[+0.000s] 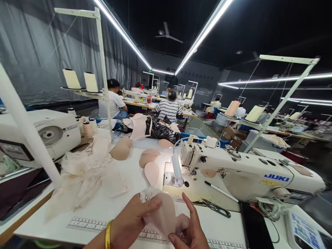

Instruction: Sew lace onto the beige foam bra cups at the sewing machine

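The pale beige, smoothly curved fabric cup with a white lace patch at its upper left corner [166, 211] is held up between both hands, over the near part of the white desk [225, 224] and in front of the needle area. The left hand [132, 218] has its fingers closed on the lace side, thumb laid over the top face and the others beneath, mostly hidden. The right hand [190, 226] has its thumb and bent fingers drawn together on the lower tip, while the forefinger points up, free of the cloth; how firmly they pinch, I cannot tell. To handle this well, I would keep the left thumb near the lace edge so the layers do not creep, and smooth the cup with light, even tension, since such soft material probably stretches or creases under a hard pull. Just beyond the hands, a flat pinkish-beige teardrop-shaped pad [151, 173] lies beside the needle plate of the white JUKI sewing machine [223, 166], where the lamp gives good light for checking edges. To the right lie a slim white pen with a black tip [220, 191] and dark metal scissors [216, 207], best kept clear of the cloth. A loose heap of sheer cream lace [83, 173] spreads at left.
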`<state>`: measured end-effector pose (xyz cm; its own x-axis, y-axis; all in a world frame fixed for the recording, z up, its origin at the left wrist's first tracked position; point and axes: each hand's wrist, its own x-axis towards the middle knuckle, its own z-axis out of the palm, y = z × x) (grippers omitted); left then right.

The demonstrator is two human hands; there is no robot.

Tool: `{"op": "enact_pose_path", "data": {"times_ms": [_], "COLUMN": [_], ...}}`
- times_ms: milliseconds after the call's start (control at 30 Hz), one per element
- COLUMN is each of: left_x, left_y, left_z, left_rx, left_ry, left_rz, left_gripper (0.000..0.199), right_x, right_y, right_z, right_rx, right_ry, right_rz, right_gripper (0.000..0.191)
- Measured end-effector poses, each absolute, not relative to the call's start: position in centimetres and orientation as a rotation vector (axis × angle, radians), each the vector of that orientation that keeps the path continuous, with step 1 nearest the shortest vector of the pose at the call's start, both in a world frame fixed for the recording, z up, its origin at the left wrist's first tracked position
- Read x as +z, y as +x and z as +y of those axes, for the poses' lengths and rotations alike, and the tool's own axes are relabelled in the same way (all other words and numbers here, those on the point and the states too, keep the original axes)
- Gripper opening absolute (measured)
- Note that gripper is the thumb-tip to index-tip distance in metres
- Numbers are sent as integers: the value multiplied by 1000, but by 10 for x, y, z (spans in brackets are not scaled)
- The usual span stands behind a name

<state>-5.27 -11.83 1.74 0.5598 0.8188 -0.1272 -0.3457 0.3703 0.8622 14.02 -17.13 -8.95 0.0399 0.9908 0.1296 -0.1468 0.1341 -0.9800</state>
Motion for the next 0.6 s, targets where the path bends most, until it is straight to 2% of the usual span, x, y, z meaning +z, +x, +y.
{"op": "enact_pose_path", "data": {"times_ms": [67, 100, 167, 200, 267, 333, 467, 600], "left_x": [25, 27, 25, 21, 10, -3, -17, -19], "left_y": [-55, -54, -48, -44, -33, -23, -16, -18], "left_z": [-105, -97, -76, -64, -39, -16, 7, 7], "left_rx": [626, 534, 402, 369, 299, 200, 129, 204], "left_ry": [1279, 1528, 2077, 2321, 2633, 2706, 2646, 2650], "left_rz": [475, 407, 278, 220, 151, 156, 204, 203], "left_gripper": [36, 24, 3, 11, 19, 22, 17, 23], "right_x": [-80, -74, -60, -55, -48, -48, -54, -55], "right_y": [168, 181, 201, 207, 212, 212, 216, 223], "right_z": [-155, -144, -118, -104, -80, -63, -60, -67], "right_rx": [890, 687, 379, 273, -86, -276, -216, -124], "right_ry": [-1150, -1163, -1097, -1070, -1009, -975, -1043, -1106], "right_rz": [-1458, -1661, -1942, -2029, -2273, -2362, -2313, -2334], "right_gripper": [86, 70, 30, 20, 26, 32, 30, 33]}}
